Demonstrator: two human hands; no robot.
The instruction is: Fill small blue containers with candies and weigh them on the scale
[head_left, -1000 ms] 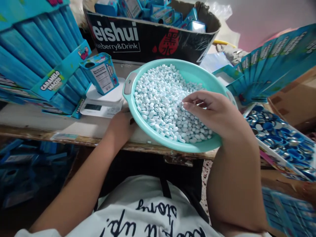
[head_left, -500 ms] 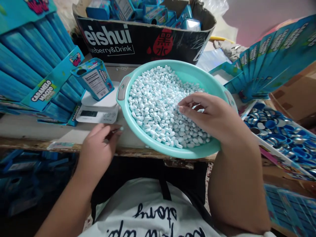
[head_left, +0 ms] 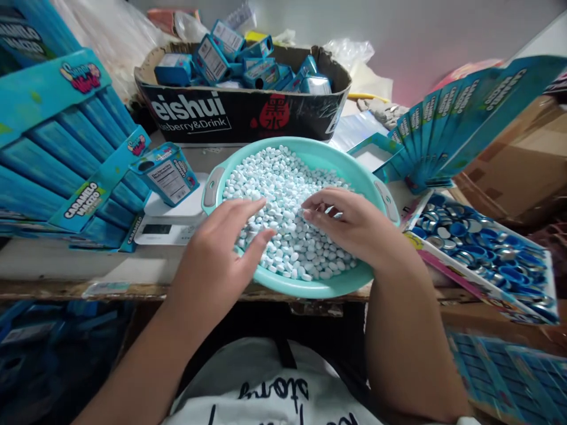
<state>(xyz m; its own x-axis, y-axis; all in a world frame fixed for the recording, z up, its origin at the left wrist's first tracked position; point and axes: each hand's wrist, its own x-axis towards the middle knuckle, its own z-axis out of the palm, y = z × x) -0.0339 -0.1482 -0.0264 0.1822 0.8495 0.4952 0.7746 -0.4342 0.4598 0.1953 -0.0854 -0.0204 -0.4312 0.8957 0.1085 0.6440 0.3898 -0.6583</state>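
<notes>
A teal plastic basin (head_left: 328,288) full of small white-blue candies (head_left: 283,189) sits at the table's front edge. My left hand (head_left: 217,251) reaches over the basin's near left rim, fingers stretched out and apart just above the candies, holding nothing. My right hand (head_left: 354,223) rests in the basin on the right. Its fingers are curled with the thumb against the fingertips, down in the candies. What the pinch holds is hidden.
A small blue tin (head_left: 167,173) stands on a white scale (head_left: 170,227) left of the basin. Behind is a black carton (head_left: 239,115) of blue tins. Flat blue cartons (head_left: 66,159) lean at left and fan out (head_left: 456,118) at right. A tray of round lids (head_left: 482,248) lies right.
My left hand rose from the table edge below the scale and moved right over the basin's rim, fingers opening. The right hand stayed in the candies. The view tilted up.
</notes>
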